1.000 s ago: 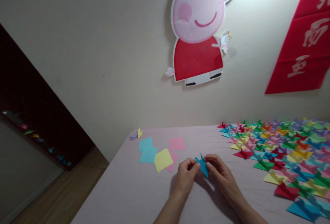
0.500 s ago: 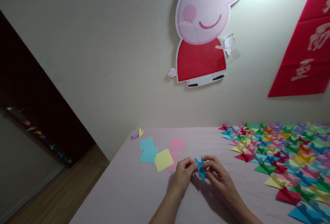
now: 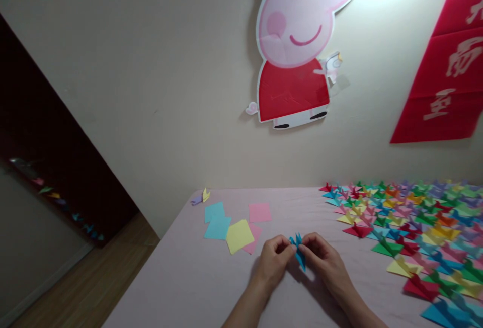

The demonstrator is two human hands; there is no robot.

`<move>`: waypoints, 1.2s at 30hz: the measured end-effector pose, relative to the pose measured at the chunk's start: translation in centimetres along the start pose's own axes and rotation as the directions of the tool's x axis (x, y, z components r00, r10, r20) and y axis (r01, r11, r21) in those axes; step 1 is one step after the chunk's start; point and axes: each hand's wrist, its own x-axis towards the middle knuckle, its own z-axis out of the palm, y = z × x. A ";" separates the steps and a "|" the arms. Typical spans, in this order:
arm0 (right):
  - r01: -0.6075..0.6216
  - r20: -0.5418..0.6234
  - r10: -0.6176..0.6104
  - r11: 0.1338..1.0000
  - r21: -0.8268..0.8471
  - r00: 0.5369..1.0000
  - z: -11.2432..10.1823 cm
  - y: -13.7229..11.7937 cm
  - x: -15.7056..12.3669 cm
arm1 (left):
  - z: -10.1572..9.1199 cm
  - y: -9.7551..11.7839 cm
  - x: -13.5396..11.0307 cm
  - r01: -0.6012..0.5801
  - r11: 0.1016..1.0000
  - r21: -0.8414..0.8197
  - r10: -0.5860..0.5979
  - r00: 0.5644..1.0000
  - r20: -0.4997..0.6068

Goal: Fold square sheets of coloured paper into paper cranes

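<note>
A small blue folded paper crane (image 3: 300,255) is held up between my two hands, just above the pink-covered table. Thumb and fingers of my left hand (image 3: 274,260) pinch its left side. On the other side, my right hand (image 3: 324,257) pinches it with thumb and forefinger. Narrow points of the paper stick up between the fingertips, and one longer point hangs downward. The fingers cover part of its middle. Left of my hands lie a yellow paper square (image 3: 240,236), a pink square (image 3: 260,213) and overlapping light-blue squares (image 3: 218,228).
Rows of many-coloured paper cranes (image 3: 405,245) cover the right side of the table (image 3: 181,277). A yellow folded piece (image 3: 206,195) and a purple one (image 3: 196,200) rest at the far left corner. Behind stands a wall with a pig cutout (image 3: 294,89) and a red banner (image 3: 441,66).
My right hand has closed its fingers onto the crane, where they were looser before. The crane has turned and its parts now stand closer together. Both hands shifted slightly right.
</note>
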 end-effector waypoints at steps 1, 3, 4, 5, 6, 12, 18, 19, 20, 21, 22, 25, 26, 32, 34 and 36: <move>0.007 -0.013 -0.007 1.000 0.000 1.000 0.0 0.0 0.0 | 0.1 0.0 -0.1 -0.006 1.000 0.015 0.006 1.000 -0.004; 0.025 -0.033 -0.025 1.000 0.000 0.999 0.0 0.1 0.1 | 0.2 -0.1 -0.2 -0.017 0.999 0.040 0.017 1.000 -0.019; 0.034 -0.042 -0.034 0.999 0.000 0.999 0.0 0.1 0.1 | 0.2 -0.2 -0.2 -0.022 0.999 0.048 0.023 0.999 -0.029; 0.043 -0.050 -0.043 0.999 0.002 0.998 0.1 0.2 0.0 | 0.3 -0.3 -0.2 -0.027 0.998 0.054 0.029 0.999 -0.038; 0.050 -0.057 -0.050 0.999 0.003 0.997 0.1 0.3 0.0 | 0.4 -0.4 -0.2 -0.032 0.998 0.057 0.035 0.998 -0.047; 0.060 -0.058 -0.059 0.998 0.009 0.997 0.2 0.4 -0.2 | 0.9 -1.1 0.0 -0.056 0.997 0.044 0.061 0.991 -0.118; 0.021 -0.046 -0.020 0.999 0.032 0.999 0.1 0.4 0.1 | 1.1 -1.3 -0.1 -0.080 0.997 -0.006 0.078 0.986 -0.144; 0.004 -0.037 -0.003 1.000 0.026 0.999 0.1 0.5 0.1 | 1.1 -1.4 -0.1 -0.078 0.997 -0.019 0.075 0.987 -0.145; -0.012 -0.031 0.012 1.000 0.011 0.999 0.1 0.6 0.1 | 1.1 -1.4 -0.1 -0.076 0.997 -0.034 0.070 0.987 -0.146; -0.026 -0.024 0.026 1.000 -0.009 0.999 0.1 0.6 0.0 | 1.2 -1.5 0.0 -0.075 0.996 -0.051 0.067 0.987 -0.147; -0.039 -0.018 0.039 0.999 -0.029 0.999 0.1 0.7 -0.1 | 1.2 -1.5 0.0 -0.079 0.995 -0.066 0.068 0.986 -0.152; -0.030 -0.012 0.030 0.998 -0.048 0.999 0.0 0.7 -0.2 | 1.5 -1.6 0.0 -0.107 0.989 -0.105 0.087 0.980 -0.179; -0.011 -0.014 0.010 0.999 -0.048 1.000 0.0 0.7 -0.2 | 1.6 -1.6 0.0 -0.116 0.987 -0.114 0.093 0.977 -0.190; 0.059 0.018 -0.059 0.998 -0.021 0.998 -0.2 0.7 0.0 | 1.9 -1.8 0.0 -0.136 0.978 -0.155 0.098 0.967 -0.234; 0.050 0.018 -0.050 0.999 0.004 0.999 -0.2 0.8 0.1 | 1.9 -1.8 0.0 -0.136 0.977 -0.166 0.094 0.967 -0.238; 0.040 -0.008 -0.040 0.999 0.015 0.999 -0.1 0.7 0.1 | 1.9 -1.9 0.0 -0.127 0.976 -0.177 0.083 0.968 -0.236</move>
